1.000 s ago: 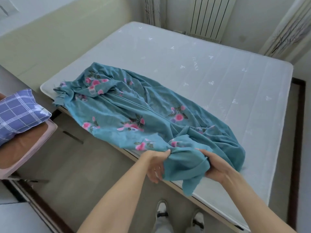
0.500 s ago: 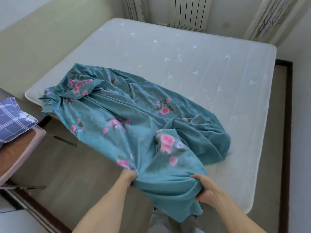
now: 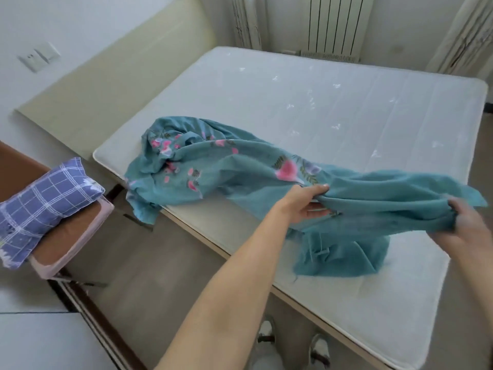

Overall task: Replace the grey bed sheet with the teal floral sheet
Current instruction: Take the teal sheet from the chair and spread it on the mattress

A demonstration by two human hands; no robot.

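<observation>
The teal floral sheet [image 3: 240,172] lies bunched across the near side of the bare white mattress [image 3: 333,108]. Its left end is crumpled near the mattress corner and droops over the edge. My left hand [image 3: 306,201] grips a fold of the sheet near its middle, thumb on top. My right hand [image 3: 464,225] grips the bunched right end, lifted above the mattress, with a loose flap hanging below onto the bed. No grey sheet is in view.
A blue checked pillow [image 3: 45,206] rests on a brown-topped stand [image 3: 72,244] to the left. A cream headboard [image 3: 120,84] stands behind the mattress. A radiator [image 3: 336,25] and curtains line the far wall. My shoes [image 3: 317,351] stand at the bed's near edge.
Both hands have lifted the sheet and pulled it to the right, spreading apart. The cloth has stretched out and its left part has bunched up; the view has shifted left.
</observation>
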